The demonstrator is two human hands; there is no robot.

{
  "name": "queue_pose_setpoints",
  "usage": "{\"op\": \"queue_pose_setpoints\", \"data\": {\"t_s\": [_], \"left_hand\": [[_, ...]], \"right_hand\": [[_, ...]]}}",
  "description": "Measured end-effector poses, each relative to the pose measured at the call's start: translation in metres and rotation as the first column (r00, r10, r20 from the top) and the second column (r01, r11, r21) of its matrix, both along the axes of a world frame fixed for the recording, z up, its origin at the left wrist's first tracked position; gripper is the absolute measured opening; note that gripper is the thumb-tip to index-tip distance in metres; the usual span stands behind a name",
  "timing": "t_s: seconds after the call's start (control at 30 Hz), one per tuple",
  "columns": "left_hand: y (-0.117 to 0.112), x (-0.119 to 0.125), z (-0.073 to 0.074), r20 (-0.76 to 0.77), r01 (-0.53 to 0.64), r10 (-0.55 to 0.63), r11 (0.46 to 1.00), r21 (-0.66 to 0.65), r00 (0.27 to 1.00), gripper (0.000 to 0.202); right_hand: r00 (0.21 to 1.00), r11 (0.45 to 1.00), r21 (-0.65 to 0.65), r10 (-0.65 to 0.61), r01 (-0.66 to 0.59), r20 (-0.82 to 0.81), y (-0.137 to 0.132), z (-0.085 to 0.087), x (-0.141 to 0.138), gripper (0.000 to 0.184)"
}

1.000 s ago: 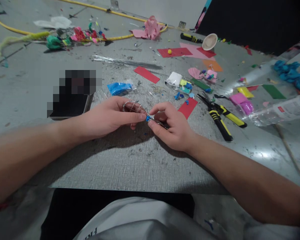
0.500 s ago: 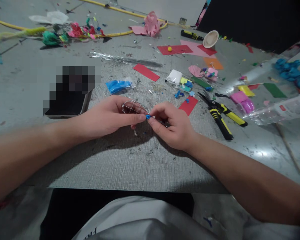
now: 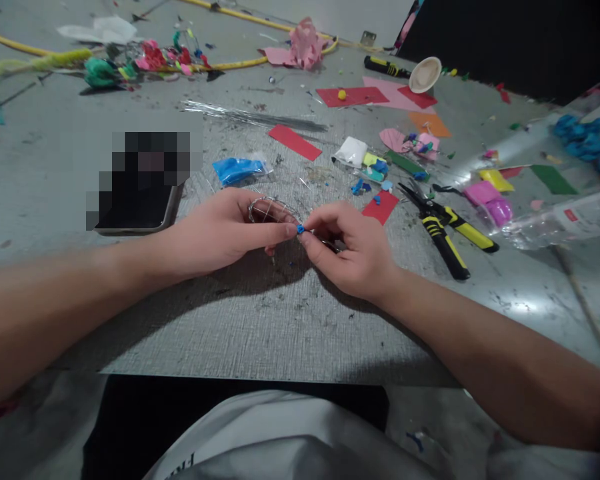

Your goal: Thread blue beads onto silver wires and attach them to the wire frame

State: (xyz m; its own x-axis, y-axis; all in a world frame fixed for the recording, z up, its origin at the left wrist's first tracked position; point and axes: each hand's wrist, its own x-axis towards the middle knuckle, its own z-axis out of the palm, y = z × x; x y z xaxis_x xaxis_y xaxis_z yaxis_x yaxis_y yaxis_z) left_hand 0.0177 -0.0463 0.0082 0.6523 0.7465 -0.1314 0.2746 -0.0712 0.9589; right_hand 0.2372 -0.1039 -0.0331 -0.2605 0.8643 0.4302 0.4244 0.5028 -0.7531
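Observation:
Both hands meet over the near middle of the table. My left hand (image 3: 225, 227) is closed around a looped, twisted wire frame (image 3: 254, 208), its thumb pressing near a small blue lump of clay (image 3: 301, 229). The thumb and forefinger of my right hand (image 3: 353, 247) pinch at this lump from the other side. Part of the wire also shows under the right fingers; the rest of it is hidden by the hands. Beyond the left hand lies a clear bag of blue clay (image 3: 239, 171).
Black-and-yellow pliers (image 3: 443, 230) lie right of my right hand, with a plastic bottle (image 3: 565, 217) beyond. A phone (image 3: 135, 207), partly pixelated, is at left. Straight wires (image 3: 255, 119), red strips (image 3: 295, 142) and clay packets (image 3: 351, 153) spread behind the hands. A yellow cable (image 3: 240, 67) crosses the back.
The hands keep the same hold on the wire frame and blue clay. The whole view has shifted very slightly; nothing was let go or taken up.

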Motion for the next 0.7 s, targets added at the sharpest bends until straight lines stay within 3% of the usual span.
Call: {"op": "queue_pose_setpoints", "data": {"t_s": [0.23, 0.47, 0.57, 0.63, 0.7], "left_hand": [[0.006, -0.009, 0.002, 0.016, 0.123, -0.122, 0.98, -0.155, 0.992, 0.013], [0.005, -0.009, 0.001, -0.022, 0.141, -0.143, 0.987, -0.072, 0.989, 0.017], [0.009, -0.012, -0.002, -0.091, 0.13, -0.128, 0.991, 0.02, 0.988, 0.032], [0.013, -0.015, -0.004, -0.164, 0.121, -0.091, 0.975, 0.184, 0.982, 0.034], [0.018, -0.017, -0.004, -0.238, 0.127, -0.034, 0.914, 0.385, 0.971, 0.03]], "right_hand": [[1.0, 1.0, 0.014, -0.024, 0.024, -0.008, 0.001, -0.001, 0.002, 0.01], [0.999, 0.999, -0.032, -0.01, 0.009, -0.033, 0.001, 0.0, 0.002, 0.013], [0.999, 0.999, -0.031, -0.011, 0.01, -0.037, 0.0, 0.001, 0.002, 0.013], [0.998, 1.0, -0.026, -0.008, 0.007, -0.057, 0.0, 0.001, 0.001, 0.011], [0.996, 1.0, -0.029, 0.001, -0.004, -0.089, -0.001, 0.001, 0.001, 0.01]]}}
